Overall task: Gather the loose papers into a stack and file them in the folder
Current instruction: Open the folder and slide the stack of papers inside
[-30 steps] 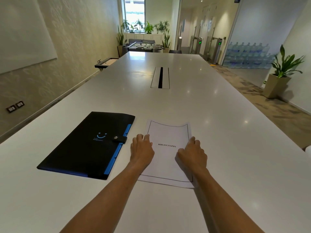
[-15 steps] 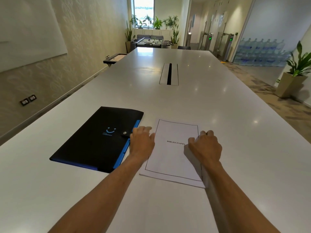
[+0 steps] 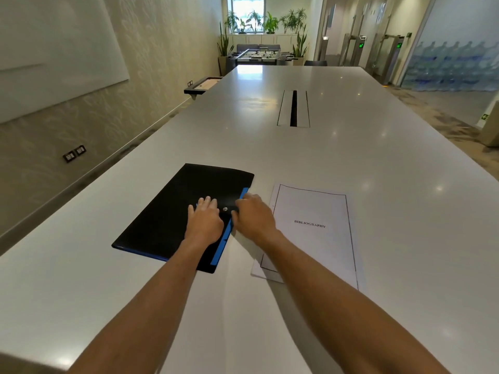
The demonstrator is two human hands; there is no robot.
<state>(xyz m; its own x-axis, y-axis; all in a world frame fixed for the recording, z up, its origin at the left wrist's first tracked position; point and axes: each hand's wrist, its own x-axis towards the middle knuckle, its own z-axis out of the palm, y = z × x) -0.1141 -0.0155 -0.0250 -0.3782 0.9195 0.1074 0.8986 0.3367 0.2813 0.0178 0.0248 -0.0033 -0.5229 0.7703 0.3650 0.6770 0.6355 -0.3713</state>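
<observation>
On the glossy white table [image 3: 351, 147], the left hand [image 3: 204, 225] lies flat, fingers spread, on the black folder [image 3: 172, 211].

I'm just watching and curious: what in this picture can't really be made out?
- Folder logo: head view, covered by the left hand.
- Snap tab by the stud: the right hand hides its fingertips, so whether they pinch it can't be told.
- Papers: only the top BIBLIOGRAPHY sheet shows, so the sheet count is hidden; the right forearm covers the near left corner.
- Person's body: cut off by the bottom edge.
</observation>
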